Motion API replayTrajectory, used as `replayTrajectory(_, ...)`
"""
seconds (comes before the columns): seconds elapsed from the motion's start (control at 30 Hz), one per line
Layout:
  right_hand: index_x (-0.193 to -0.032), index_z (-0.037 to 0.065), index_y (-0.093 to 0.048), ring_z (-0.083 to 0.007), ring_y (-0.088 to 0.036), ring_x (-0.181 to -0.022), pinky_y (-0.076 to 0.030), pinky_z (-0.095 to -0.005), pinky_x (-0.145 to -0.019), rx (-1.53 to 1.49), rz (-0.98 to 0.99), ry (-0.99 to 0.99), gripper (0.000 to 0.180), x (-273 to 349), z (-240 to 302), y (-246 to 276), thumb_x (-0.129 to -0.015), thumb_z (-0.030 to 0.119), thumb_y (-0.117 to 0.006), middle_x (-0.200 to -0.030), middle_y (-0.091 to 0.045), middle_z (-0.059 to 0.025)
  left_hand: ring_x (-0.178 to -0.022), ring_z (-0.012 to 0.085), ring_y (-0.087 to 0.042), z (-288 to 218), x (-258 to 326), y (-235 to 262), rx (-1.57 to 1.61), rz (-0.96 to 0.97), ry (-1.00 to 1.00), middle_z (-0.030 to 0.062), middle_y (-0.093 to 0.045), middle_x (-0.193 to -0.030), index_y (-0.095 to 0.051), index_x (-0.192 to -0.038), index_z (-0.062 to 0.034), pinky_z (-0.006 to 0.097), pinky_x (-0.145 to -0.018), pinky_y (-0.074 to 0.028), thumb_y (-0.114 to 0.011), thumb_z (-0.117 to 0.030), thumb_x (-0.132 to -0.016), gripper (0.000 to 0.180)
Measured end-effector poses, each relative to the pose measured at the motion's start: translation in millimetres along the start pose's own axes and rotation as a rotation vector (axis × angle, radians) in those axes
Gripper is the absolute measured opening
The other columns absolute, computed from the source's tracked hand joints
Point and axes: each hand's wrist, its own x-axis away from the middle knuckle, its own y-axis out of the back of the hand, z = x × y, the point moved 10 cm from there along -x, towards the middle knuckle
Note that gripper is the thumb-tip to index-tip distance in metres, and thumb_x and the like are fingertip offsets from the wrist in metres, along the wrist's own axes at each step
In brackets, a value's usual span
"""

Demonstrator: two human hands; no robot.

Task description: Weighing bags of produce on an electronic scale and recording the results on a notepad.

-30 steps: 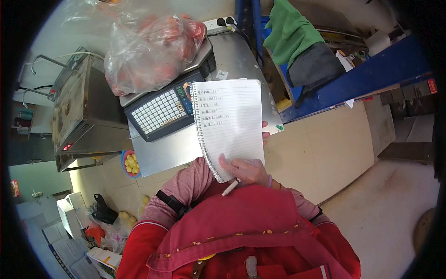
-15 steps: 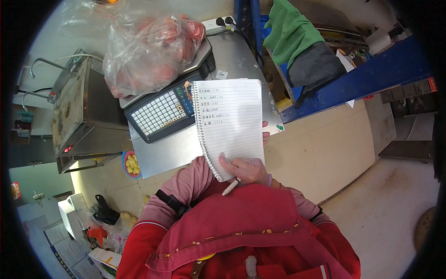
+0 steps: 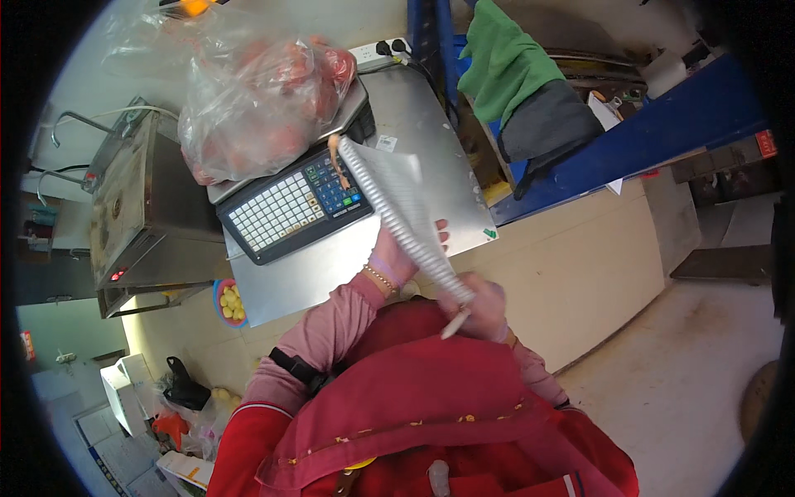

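A spiral notebook (image 3: 407, 199) is tilted over the counter, its white coil edge toward me and its lined page slanted away. My left hand (image 3: 394, 255) is under it, with a beaded bracelet at the wrist; the fingertips come out past the coil on the far side. Around the notebook's lower end my right hand (image 3: 487, 311) is closed, blurred by motion. A light-coloured pen (image 3: 455, 323) sticks out from the right hand. Just beyond the left hand lies the scale's keypad (image 3: 281, 209), and an orange-brown strip (image 3: 337, 157) shows by the notebook's top corner.
A clear bag of red items (image 3: 265, 116) rests on the scale, upon a metal table (image 3: 277, 290). At left is a steel appliance (image 3: 124, 199); a basin of peeled potatoes (image 3: 219, 302) sits below. A green and dark cloth (image 3: 513, 70) drapes over a blue frame (image 3: 646, 124) at right.
The notebook has turned from facing me to nearly edge-on, uncovering more of the keypad. My left hand now shows under it. The right hand has shifted slightly rightward with the pen.
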Motion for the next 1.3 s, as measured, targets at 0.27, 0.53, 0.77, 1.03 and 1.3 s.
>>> replayTrajectory(0.27,-0.088,0.000,-0.062,-0.0103,-0.052,-0.057,-0.042,-0.0282,-0.051,-0.445,-0.376,-0.886,0.018,86,-161,-16,-0.085,0.018,-0.065,-0.066,-0.058,-0.0029,-0.116,0.0221,-0.050,-28,-6,46,-0.502,-0.286,-0.217,0.0095,-0.051,-0.129,-0.034,-0.137,-0.0042,0.036,-0.099,-0.039,-0.050,-0.018,-0.090,0.051)
replayTrajectory(0.53,-0.068,0.000,-0.063,-0.0130,-0.053,-0.045,-0.041,-0.0262,-0.042,-0.325,0.185,-1.201,0.044,129,-197,-68,-0.082,0.042,-0.064,-0.052,-0.054,-0.0044,-0.102,0.0269,-0.054,-65,27,74,-1.445,-0.587,-0.296,0.0206,-0.052,-0.118,-0.042,-0.132,0.0042,0.032,-0.088,-0.045,-0.068,-0.021,-0.077,0.066)
replayTrajectory(0.77,-0.092,0.002,-0.071,-0.0092,-0.052,-0.044,-0.042,-0.0238,-0.044,-0.273,0.346,-0.764,0.026,-28,-95,-33,-0.089,0.024,-0.057,-0.059,-0.063,-0.0065,-0.101,0.0173,-0.059,-65,133,89,-0.918,-0.543,-0.230,0.0116,-0.060,-0.117,-0.055,-0.121,0.0031,0.029,-0.092,-0.046,-0.054,-0.023,-0.091,0.040)
replayTrajectory(1.03,-0.134,-0.006,-0.037,-0.0354,-0.054,-0.110,-0.042,-0.0359,-0.094,-0.206,0.001,0.131,0.085,-341,106,-63,-0.070,0.034,-0.077,-0.125,-0.050,-0.0239,-0.088,0.0148,-0.062,-54,309,197,-0.601,-0.891,-0.518,0.0104,-0.065,-0.104,-0.061,-0.112,0.0020,0.027,-0.082,-0.050,-0.054,-0.018,-0.091,0.030)
replayTrajectory(1.3,-0.127,-0.002,-0.046,-0.0338,-0.057,-0.106,-0.044,-0.0373,-0.089,-0.094,0.474,0.253,0.077,-459,128,-247,-0.069,0.038,-0.076,-0.114,-0.059,-0.0236,-0.061,0.0162,-0.061,169,553,424,0.019,-1.648,-0.686,0.0091,-0.066,-0.076,-0.065,-0.095,0.0004,0.028,-0.054,-0.050,-0.059,-0.016,-0.083,0.021)
